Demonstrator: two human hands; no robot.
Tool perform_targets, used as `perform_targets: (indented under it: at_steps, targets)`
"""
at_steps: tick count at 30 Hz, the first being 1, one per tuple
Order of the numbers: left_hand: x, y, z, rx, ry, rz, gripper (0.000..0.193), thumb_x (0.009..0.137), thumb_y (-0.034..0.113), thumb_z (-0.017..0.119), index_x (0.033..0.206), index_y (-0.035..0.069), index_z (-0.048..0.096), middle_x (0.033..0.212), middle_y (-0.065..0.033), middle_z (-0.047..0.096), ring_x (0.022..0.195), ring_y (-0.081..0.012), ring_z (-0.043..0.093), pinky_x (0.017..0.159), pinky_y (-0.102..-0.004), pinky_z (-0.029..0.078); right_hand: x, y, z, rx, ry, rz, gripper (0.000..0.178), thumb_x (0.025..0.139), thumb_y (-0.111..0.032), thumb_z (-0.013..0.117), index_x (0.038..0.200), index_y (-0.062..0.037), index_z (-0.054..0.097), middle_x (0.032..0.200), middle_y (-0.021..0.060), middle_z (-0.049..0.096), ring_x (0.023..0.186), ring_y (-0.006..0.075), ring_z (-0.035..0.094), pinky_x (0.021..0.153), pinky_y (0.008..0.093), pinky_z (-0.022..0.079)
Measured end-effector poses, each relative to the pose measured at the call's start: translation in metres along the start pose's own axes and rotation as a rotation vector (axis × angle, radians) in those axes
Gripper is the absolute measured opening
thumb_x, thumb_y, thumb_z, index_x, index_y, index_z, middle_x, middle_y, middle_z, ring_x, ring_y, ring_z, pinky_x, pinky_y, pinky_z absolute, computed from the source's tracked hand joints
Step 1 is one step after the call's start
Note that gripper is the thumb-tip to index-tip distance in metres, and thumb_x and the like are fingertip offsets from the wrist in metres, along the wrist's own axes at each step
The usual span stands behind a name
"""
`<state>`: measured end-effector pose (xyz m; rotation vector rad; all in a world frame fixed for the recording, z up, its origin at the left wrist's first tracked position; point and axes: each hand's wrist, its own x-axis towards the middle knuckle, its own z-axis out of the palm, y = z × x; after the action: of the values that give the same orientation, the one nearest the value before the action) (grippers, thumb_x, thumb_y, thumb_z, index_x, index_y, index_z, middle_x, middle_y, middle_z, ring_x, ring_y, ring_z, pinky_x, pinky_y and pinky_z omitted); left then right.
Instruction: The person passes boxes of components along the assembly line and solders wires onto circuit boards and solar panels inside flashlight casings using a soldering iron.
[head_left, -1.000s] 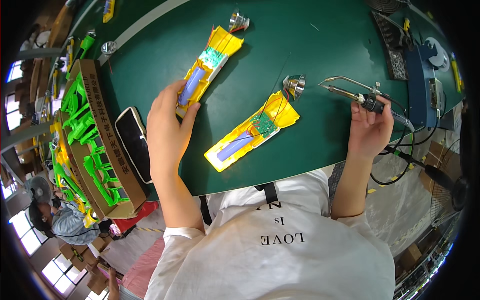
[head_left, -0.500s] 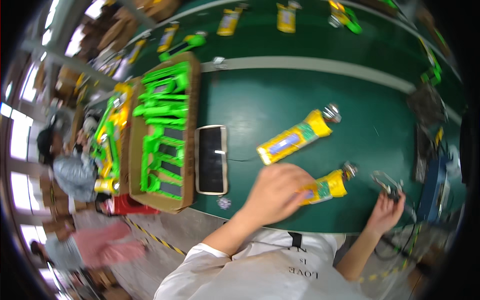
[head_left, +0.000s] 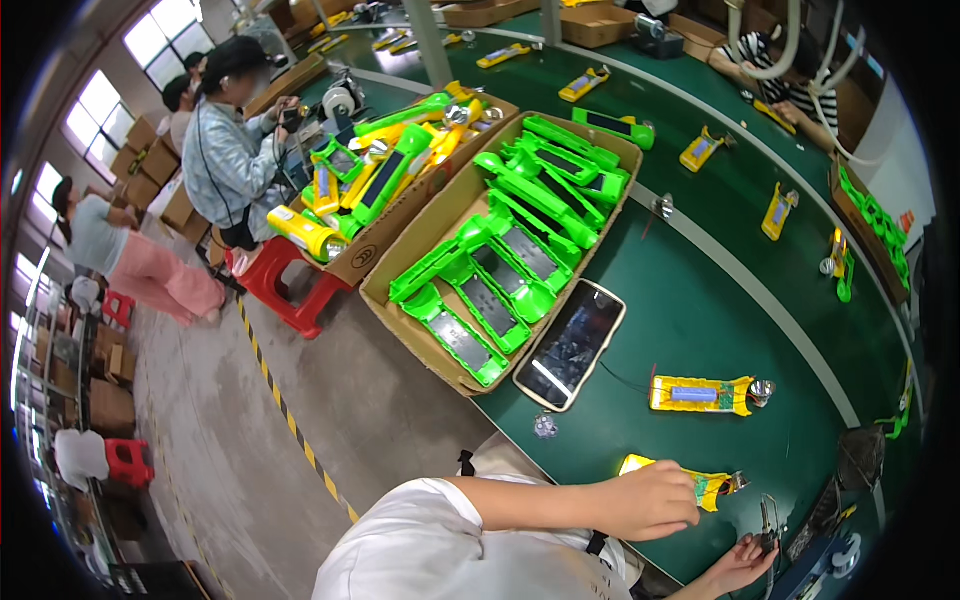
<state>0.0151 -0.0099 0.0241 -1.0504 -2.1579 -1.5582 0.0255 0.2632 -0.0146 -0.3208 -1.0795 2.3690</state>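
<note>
Two open yellow flashlight housings lie on the green table. The farther yellow flashlight housing [head_left: 680, 394] shows a blue battery cell, a green circuit board and a shiny reflector [head_left: 761, 393] at its right end. My left hand [head_left: 645, 502] is closed over the middle of the nearer yellow flashlight housing [head_left: 712, 490], hiding part of it; its fingertips are not clearly visible. At the table's near right, my right hand [head_left: 742, 562] is closed, its fingertips on a small dark tool with a metal wire frame [head_left: 769, 530], whose exact kind I cannot make out.
Left of the housings lies a phone [head_left: 570, 345], beside a cardboard box [head_left: 470, 378] of green housings. Another carton [head_left: 365, 255] holds yellow and green flashlights. Beyond a pale strip, more yellow flashlight housings [head_left: 703, 150] lie on the green surface. Co-workers sit and stand at the left.
My view has swung left, so the boxes and co-workers now take up more of it. Both hands stay by the same things, the left over the nearer housing.
</note>
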Motion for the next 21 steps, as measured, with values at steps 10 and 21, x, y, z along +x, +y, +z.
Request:
perform_targets:
  at_steps: [10, 21]
  targets:
    - [-0.018, 0.008, -0.012, 0.013, 0.037, -0.042, 0.01, 0.073, 0.011, 0.053, 0.083, 0.009, 0.052, 0.078, -0.0016, 0.051, 0.082, -0.0198, 0.048, 0.074, -0.0345, 0.036, -0.003, -0.002, 0.02, -0.108, 0.122, -0.035, 0.027, 0.078, -0.027, 0.048, 0.058, -0.0087, 0.042, 0.047, -0.0001, 0.033, 0.041, 0.0124, 0.03, 0.04, 0.0239, 0.024]
    - [-0.033, 0.013, -0.022, 0.027, 0.04, -0.033, 0.008, 0.075, 0.013, 0.051, 0.082, 0.009, 0.052, 0.074, -0.0015, 0.049, 0.076, -0.0182, 0.047, 0.069, -0.0322, 0.035, -0.008, -0.015, 0.038, -0.128, 0.078, -0.051, 0.026, 0.077, -0.029, 0.049, 0.062, -0.0077, 0.046, 0.047, -0.0002, 0.035, 0.042, 0.0126, 0.031, 0.041, 0.0253, 0.026]
